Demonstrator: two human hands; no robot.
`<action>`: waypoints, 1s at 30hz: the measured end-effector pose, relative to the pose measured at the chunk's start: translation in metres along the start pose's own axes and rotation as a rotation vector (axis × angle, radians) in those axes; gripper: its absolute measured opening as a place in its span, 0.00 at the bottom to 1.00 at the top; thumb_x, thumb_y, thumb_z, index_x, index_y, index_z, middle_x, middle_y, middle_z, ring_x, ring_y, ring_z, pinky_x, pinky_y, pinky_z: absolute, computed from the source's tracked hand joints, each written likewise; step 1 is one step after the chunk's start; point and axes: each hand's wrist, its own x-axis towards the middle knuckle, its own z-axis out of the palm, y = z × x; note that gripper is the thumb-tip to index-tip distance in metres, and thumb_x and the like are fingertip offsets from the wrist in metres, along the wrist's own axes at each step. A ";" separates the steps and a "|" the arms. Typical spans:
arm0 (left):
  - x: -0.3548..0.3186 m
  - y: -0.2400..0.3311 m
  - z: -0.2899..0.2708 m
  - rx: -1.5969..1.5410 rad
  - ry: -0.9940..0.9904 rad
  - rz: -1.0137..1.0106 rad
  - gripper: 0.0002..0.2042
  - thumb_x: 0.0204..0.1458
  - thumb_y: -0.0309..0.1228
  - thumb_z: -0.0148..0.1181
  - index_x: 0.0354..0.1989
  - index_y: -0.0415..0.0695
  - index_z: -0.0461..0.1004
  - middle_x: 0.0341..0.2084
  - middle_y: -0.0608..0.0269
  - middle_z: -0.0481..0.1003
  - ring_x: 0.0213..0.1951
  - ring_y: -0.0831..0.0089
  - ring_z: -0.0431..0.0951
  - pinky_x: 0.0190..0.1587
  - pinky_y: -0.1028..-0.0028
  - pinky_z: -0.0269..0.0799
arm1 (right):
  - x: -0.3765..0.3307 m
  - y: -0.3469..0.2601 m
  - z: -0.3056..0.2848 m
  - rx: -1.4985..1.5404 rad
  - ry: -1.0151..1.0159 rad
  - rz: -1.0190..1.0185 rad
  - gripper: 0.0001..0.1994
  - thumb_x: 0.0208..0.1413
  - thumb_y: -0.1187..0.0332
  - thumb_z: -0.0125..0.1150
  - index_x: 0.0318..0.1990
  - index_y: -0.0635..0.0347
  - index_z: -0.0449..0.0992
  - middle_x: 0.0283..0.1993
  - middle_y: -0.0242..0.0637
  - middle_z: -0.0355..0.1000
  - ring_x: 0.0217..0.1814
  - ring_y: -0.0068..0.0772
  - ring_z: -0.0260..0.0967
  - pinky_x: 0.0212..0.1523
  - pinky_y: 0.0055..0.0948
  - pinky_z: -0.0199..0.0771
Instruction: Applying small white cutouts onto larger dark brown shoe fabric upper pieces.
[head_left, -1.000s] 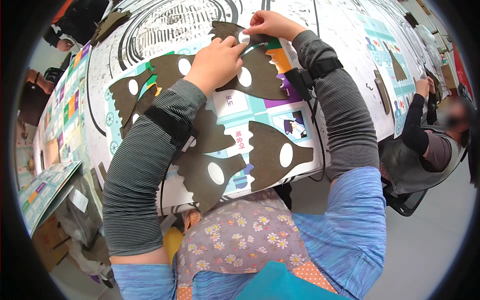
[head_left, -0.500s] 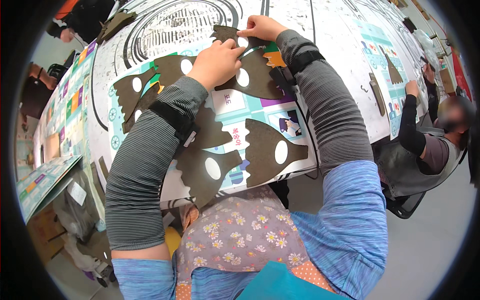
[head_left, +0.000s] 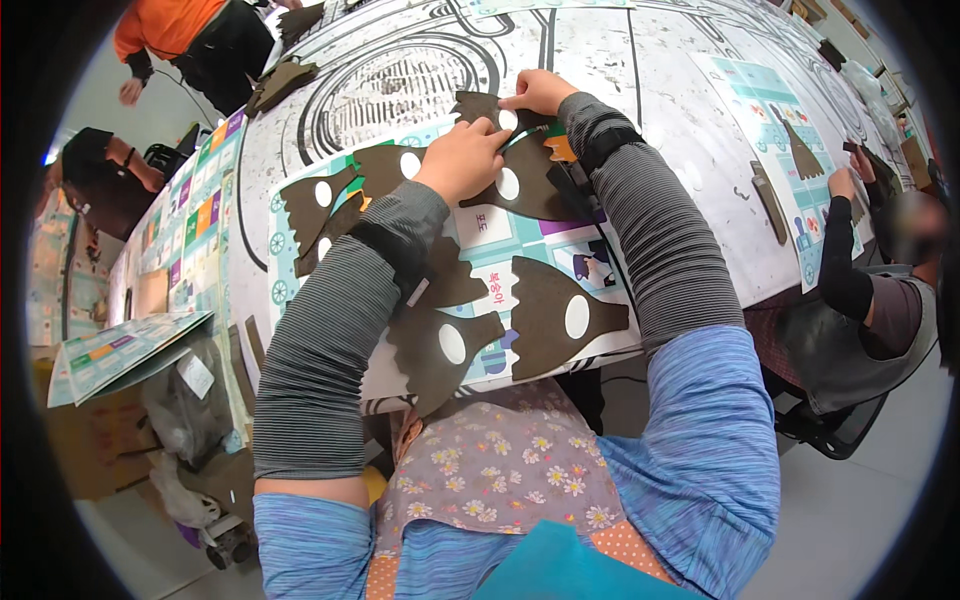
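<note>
My left hand [head_left: 462,160] has its fingers closed at the near edge of a dark brown flared piece [head_left: 477,105] with a jagged end and a white oval. Across from it, my right hand [head_left: 540,92] pinches the same piece beside its oval; the fingertips partly cover the gripped spots. Just below lies another brown piece [head_left: 540,180], also with a white oval. Similar pieces lie on the printed teal-and-white sheet [head_left: 490,225]: one at the near right [head_left: 548,330], one at the near left [head_left: 425,350], and several beyond my left forearm.
A grey strip-shaped object [head_left: 768,203] lies to the right, near another printed sheet [head_left: 722,75] where a seated person [head_left: 850,320] works. Other people stand at the far left. A folded printed board [head_left: 130,355] and plastic bags [head_left: 185,400] are at the left edge.
The whole view has shifted, so the table and both hands appear lower and further right. Both hands stay at the same brown piece. More of the people at the far left shows.
</note>
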 end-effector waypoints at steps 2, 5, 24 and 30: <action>0.000 -0.003 -0.011 -0.068 -0.107 0.007 0.22 0.57 0.36 0.51 0.61 0.48 0.67 0.49 0.58 0.72 0.51 0.62 0.73 0.53 0.67 0.70 | 0.005 0.000 -0.007 0.173 -0.011 0.036 0.24 0.53 0.45 0.62 0.35 0.62 0.76 0.30 0.39 0.75 0.33 0.33 0.72 0.37 0.30 0.71; -0.024 -0.026 -0.034 -0.516 -0.322 -0.143 0.25 0.59 0.38 0.53 0.65 0.47 0.63 0.52 0.55 0.73 0.54 0.64 0.73 0.54 0.70 0.69 | -0.010 -0.020 -0.014 0.588 0.053 0.124 0.24 0.61 0.51 0.53 0.41 0.68 0.77 0.37 0.44 0.78 0.36 0.35 0.75 0.41 0.31 0.73; -0.444 -0.057 -0.050 -0.545 0.356 -1.144 0.17 0.60 0.39 0.56 0.51 0.40 0.74 0.29 0.67 0.75 0.29 0.80 0.72 0.32 0.77 0.69 | -0.307 -0.021 -0.064 0.150 -0.078 0.108 0.11 0.63 0.68 0.49 0.38 0.69 0.73 0.26 0.50 0.71 0.28 0.43 0.71 0.32 0.38 0.68; -0.419 -0.052 -0.058 -1.072 0.403 -1.248 0.15 0.59 0.36 0.56 0.44 0.35 0.76 0.28 0.68 0.76 0.28 0.82 0.74 0.32 0.80 0.73 | -0.347 0.015 -0.023 0.751 0.003 0.434 0.14 0.65 0.68 0.48 0.54 0.65 0.70 0.29 0.27 0.67 0.26 0.18 0.64 0.27 0.18 0.65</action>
